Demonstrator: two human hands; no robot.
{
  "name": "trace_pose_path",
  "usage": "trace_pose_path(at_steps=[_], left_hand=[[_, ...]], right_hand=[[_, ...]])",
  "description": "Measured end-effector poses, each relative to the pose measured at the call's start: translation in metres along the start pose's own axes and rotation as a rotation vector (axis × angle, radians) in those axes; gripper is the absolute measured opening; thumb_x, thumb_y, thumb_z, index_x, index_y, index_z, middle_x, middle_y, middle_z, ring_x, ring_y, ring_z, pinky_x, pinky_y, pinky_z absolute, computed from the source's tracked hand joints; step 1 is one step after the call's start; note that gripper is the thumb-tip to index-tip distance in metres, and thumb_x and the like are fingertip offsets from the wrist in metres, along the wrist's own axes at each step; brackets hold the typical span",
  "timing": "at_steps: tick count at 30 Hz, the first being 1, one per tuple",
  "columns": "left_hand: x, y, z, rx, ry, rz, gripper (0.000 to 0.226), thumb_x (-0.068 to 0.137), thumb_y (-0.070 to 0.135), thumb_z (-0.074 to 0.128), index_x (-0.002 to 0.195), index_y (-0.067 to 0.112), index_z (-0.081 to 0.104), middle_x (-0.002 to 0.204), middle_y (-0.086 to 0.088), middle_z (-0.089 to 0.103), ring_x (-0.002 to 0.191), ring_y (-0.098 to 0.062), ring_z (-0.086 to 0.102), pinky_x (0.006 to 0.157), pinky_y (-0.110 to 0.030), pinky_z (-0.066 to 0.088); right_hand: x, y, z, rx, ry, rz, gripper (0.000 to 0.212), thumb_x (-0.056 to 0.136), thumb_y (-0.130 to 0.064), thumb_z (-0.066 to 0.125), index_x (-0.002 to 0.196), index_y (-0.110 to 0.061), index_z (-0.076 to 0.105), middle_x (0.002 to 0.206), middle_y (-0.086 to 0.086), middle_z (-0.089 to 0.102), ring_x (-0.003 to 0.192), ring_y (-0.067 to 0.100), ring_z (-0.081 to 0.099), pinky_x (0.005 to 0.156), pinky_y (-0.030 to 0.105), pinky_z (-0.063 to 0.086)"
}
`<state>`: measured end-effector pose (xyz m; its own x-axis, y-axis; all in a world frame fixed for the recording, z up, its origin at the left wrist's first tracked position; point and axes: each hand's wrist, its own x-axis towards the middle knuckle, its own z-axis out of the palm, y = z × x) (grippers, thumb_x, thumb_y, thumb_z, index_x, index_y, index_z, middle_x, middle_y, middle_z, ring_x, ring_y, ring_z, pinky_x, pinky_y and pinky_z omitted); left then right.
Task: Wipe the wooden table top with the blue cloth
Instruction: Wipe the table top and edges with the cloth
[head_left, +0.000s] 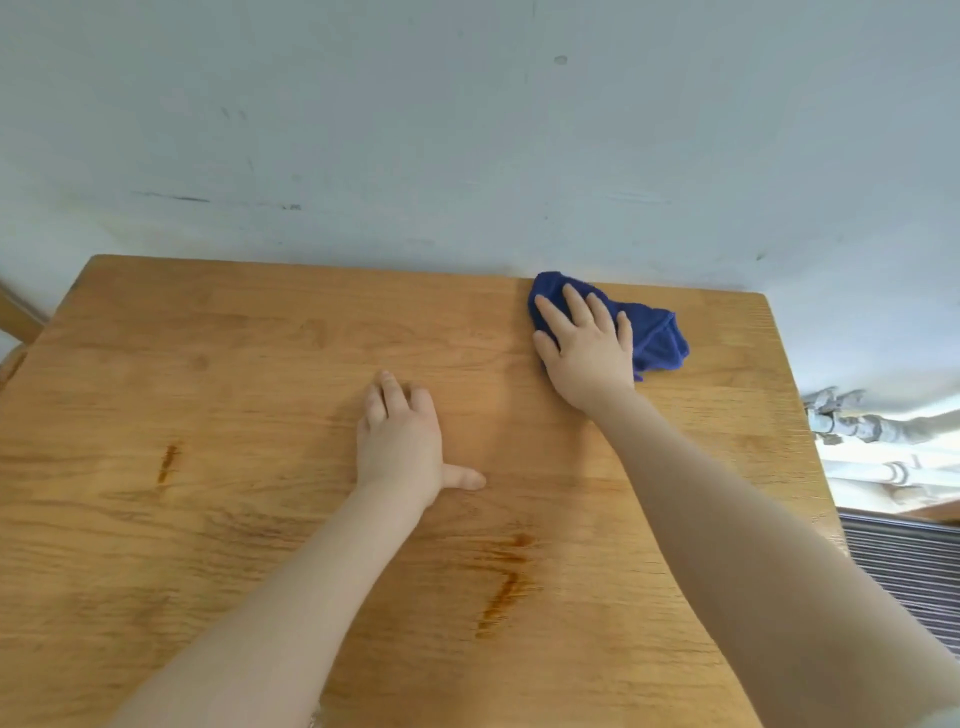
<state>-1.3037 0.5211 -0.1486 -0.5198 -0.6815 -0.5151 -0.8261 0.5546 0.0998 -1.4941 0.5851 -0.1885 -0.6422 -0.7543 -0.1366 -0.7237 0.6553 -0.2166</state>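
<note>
The wooden table top (218, 374) fills most of the view, light brown with darker streaks in its grain. A crumpled blue cloth (655, 338) lies near the table's far right corner. My right hand (587, 348) presses flat on the cloth with straight, spread fingers, covering its left part. My left hand (402, 436) rests palm down on the bare wood near the middle, thumb stretched out to the right, holding nothing.
A pale blue-grey wall (467, 130) stands right behind the table's far edge. White pipes (872, 428) and a striped surface (914, 566) lie beyond the right edge. Part of a wooden chair (15, 317) shows at the left.
</note>
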Motion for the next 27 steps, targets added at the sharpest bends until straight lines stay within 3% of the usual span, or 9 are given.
trace_pose_path(at_steps=[3, 6, 8, 11, 14, 19, 23, 25, 27], left_hand=[[-0.001, 0.004, -0.003, 0.009, -0.010, -0.008, 0.130, 0.060, 0.067, 0.071, 0.148, 0.008, -0.003, 0.155, -0.020, -0.014, 0.144, -0.034, -0.008, 0.117, -0.042, 0.009], [-0.001, 0.007, -0.006, 0.022, -0.029, -0.017, 0.129, 0.060, 0.065, 0.072, 0.148, 0.006, -0.002, 0.155, -0.022, -0.013, 0.144, -0.036, -0.006, 0.117, -0.042, 0.009], [0.001, 0.006, -0.006, 0.026, -0.030, -0.018, 0.129, 0.061, 0.066, 0.071, 0.148, 0.006, -0.003, 0.155, -0.022, -0.013, 0.144, -0.036, -0.007, 0.117, -0.042, 0.008], [0.002, 0.003, -0.002, 0.017, -0.015, -0.001, 0.130, 0.060, 0.068, 0.070, 0.148, 0.008, -0.003, 0.155, -0.020, -0.014, 0.144, -0.035, -0.008, 0.117, -0.042, 0.007], [0.001, -0.001, 0.004, -0.015, 0.010, 0.002, 0.130, 0.059, 0.069, 0.069, 0.149, 0.010, -0.005, 0.155, -0.016, -0.016, 0.144, -0.031, -0.011, 0.117, -0.041, 0.005], [-0.007, -0.001, 0.002, -0.032, 0.004, -0.022, 0.129, 0.061, 0.068, 0.068, 0.149, 0.012, -0.008, 0.156, -0.013, -0.019, 0.144, -0.027, -0.013, 0.117, -0.039, 0.003], [-0.010, 0.013, -0.011, 0.113, -0.014, -0.046, 0.127, 0.065, 0.066, 0.068, 0.149, 0.010, -0.009, 0.156, -0.013, -0.018, 0.143, -0.031, -0.018, 0.116, -0.043, -0.002], [-0.009, 0.024, -0.016, 0.110, -0.002, 0.030, 0.123, 0.070, 0.057, 0.071, 0.148, 0.013, -0.014, 0.155, -0.007, -0.023, 0.143, -0.028, -0.019, 0.116, -0.043, -0.002], [-0.013, 0.041, -0.017, 0.071, 0.007, 0.142, 0.117, 0.075, 0.054, 0.068, 0.148, 0.016, -0.014, 0.155, 0.001, -0.024, 0.144, -0.021, -0.016, 0.117, -0.040, 0.002]], right_hand=[[-0.053, -0.003, 0.007, -0.046, 0.025, -0.171, 0.050, 0.095, -0.049, 0.021, 0.143, -0.038, 0.028, 0.155, -0.001, 0.021, 0.143, 0.025, 0.014, 0.114, 0.048, 0.003], [-0.067, 0.006, 0.005, -0.056, -0.054, -0.292, 0.058, 0.088, -0.053, 0.014, 0.141, -0.038, 0.033, 0.154, -0.002, 0.026, 0.142, 0.025, 0.020, 0.113, 0.048, 0.008], [-0.042, 0.013, 0.001, -0.055, -0.021, -0.278, 0.058, 0.088, -0.053, 0.017, 0.140, -0.037, 0.036, 0.153, -0.002, 0.028, 0.141, 0.024, 0.022, 0.112, 0.048, 0.012], [0.009, 0.021, -0.004, -0.029, 0.034, -0.080, 0.047, 0.095, -0.046, 0.030, 0.141, -0.038, 0.032, 0.155, -0.002, 0.021, 0.143, 0.022, 0.015, 0.114, 0.048, 0.007], [0.037, 0.023, -0.006, -0.024, 0.018, 0.006, 0.046, 0.097, -0.044, 0.028, 0.143, -0.040, 0.026, 0.156, -0.002, 0.016, 0.144, 0.023, 0.009, 0.115, 0.048, 0.003], [-0.017, 0.030, -0.003, -0.025, 0.043, -0.129, 0.046, 0.094, -0.043, 0.029, 0.140, -0.038, 0.035, 0.154, 0.001, 0.024, 0.142, 0.025, 0.018, 0.113, 0.048, 0.010], [-0.086, 0.051, -0.004, -0.023, -0.027, -0.294, 0.055, 0.087, -0.049, 0.021, 0.136, -0.039, 0.042, 0.151, 0.000, 0.033, 0.138, 0.028, 0.028, 0.111, 0.048, 0.015], [-0.066, 0.064, -0.012, -0.025, -0.070, -0.352, 0.058, 0.086, -0.052, 0.016, 0.138, -0.041, 0.038, 0.153, -0.003, 0.028, 0.141, 0.025, 0.023, 0.112, 0.046, 0.012], [-0.026, 0.078, -0.015, -0.035, -0.023, -0.308, 0.050, 0.092, -0.050, 0.023, 0.139, -0.041, 0.035, 0.155, -0.003, 0.023, 0.142, 0.023, 0.018, 0.112, 0.046, 0.010]])
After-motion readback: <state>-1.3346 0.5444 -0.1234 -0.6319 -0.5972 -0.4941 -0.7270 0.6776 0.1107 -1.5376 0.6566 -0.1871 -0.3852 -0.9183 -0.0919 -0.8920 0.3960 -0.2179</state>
